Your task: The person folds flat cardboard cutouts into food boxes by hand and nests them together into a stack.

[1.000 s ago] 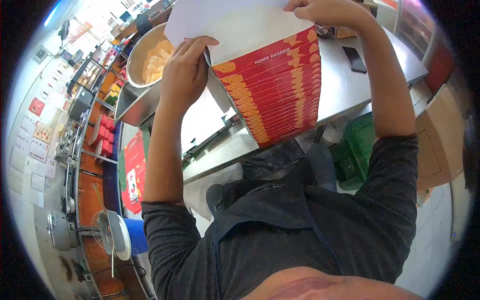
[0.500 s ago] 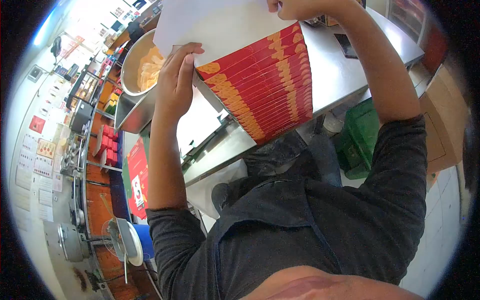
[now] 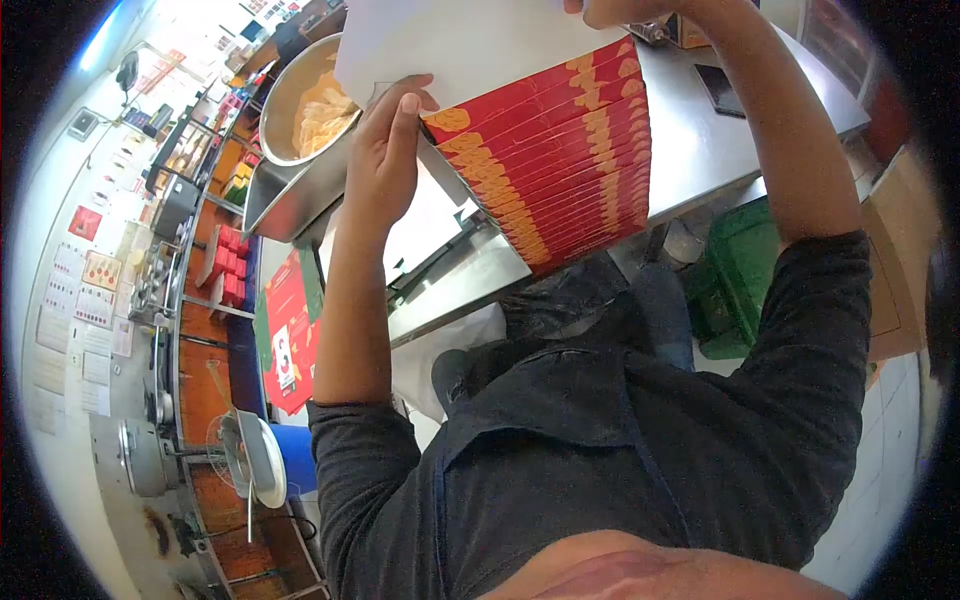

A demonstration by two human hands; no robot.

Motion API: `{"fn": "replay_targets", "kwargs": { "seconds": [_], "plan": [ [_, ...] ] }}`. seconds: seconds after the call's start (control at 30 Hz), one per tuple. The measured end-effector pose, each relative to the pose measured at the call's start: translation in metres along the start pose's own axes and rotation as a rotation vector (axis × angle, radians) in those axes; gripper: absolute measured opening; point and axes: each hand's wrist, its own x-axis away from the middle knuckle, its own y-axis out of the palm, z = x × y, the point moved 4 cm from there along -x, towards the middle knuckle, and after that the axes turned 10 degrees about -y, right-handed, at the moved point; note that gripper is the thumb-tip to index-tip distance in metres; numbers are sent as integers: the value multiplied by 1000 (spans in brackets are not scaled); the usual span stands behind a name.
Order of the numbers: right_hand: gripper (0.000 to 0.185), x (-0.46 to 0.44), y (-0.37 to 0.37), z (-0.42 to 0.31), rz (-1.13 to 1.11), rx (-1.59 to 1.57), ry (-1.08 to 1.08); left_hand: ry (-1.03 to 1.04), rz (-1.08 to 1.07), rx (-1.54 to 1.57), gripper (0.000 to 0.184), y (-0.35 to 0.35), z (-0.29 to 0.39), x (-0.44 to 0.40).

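A tall stack of red boxes (image 3: pixel 560 150) with a yellow-orange food print stands on the metal table, their printed sides facing me. On top lies a white sheet-like surface (image 3: pixel 480 50), reaching the upper edge of view. My left hand (image 3: pixel 392 150) rests at the stack's near left corner, fingers over the edge of the white surface, thumb pointing up. At the top edge my right hand (image 3: pixel 625 10) is bent with curled fingers at the white surface's right side; its fingertips are partly cut off, so what they hold is hidden.
A metal bowl (image 3: pixel 310 110) of pale orange food stands at the left, beside a steel tray (image 3: pixel 290 195). A phone (image 3: pixel 720 90) lies on the metal table (image 3: pixel 700 160) at the right. A green crate (image 3: pixel 735 280) and a cardboard box (image 3: pixel 893 280) are below.
The view has shifted slightly. My right hand has moved up toward the top edge of view, while my left hand stays at the stack's left corner with its thumb raised.
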Motion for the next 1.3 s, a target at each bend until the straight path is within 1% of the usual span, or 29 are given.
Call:
{"fn": "replay_targets", "kwargs": {
  "seconds": [0.03,0.1,0.17,0.23,0.33,0.37,0.43,0.5,0.57,0.63,0.67,0.7,0.73,0.77,0.8,0.9,0.97,1.0,1.03,1.13,1.23,1.3],
  "plan": [
    [14,-1,2,1,14,37,16,-5,-8,50,44,0,0,0],
    [23,41,8,-28,390,-22,-113,240,119,-108,40,-3,16,1],
    [31,51,6,-38,507,-121,-230,408,186,-214,36,-1,30,7],
    [39,32,7,-37,360,-273,-326,495,178,-272,31,7,39,15],
    [47,37,22,-59,193,-195,-396,450,178,-93,25,17,14,22],
    [50,24,42,-42,288,-147,-542,467,194,-90,21,16,16,22],
    [51,25,49,-26,472,-155,-672,417,175,-88,25,16,13,25],
    [49,29,55,-9,829,-190,-688,388,195,-76,34,17,9,26],
    [48,36,71,10,1353,-241,-570,387,263,-54,51,22,6,27],
    [48,32,107,21,1396,-537,-392,206,247,123,68,34,1,31],
    [49,26,125,22,1409,-686,-308,122,244,206,77,44,4,37],
    [57,14,140,13,1334,-852,-459,109,210,218,80,51,6,37],
    [59,17,141,1,1294,-591,-302,96,177,229,84,59,8,37],
    [56,20,139,-9,1325,-530,-309,83,144,240,87,66,10,36],
    [53,23,136,-16,1356,-469,-314,60,98,392,89,72,13,35],
    [46,45,101,-38,1400,56,-185,74,78,262,96,80,7,36],
    [41,47,85,-53,1252,85,-336,114,78,197,104,83,9,42],
    [40,46,76,-61,1179,104,-406,128,93,137,110,83,6,44],
    [40,43,65,-73,1125,57,-488,141,109,76,118,84,2,45],
    [38,24,54,-89,660,-74,-412,88,82,168,117,90,-8,50],
    [34,9,51,-85,659,-12,-547,66,88,203,116,96,-13,52],
    [33,10,52,-88,626,-64,-578,70,100,183,115,98,-17,56]
  ]
}}
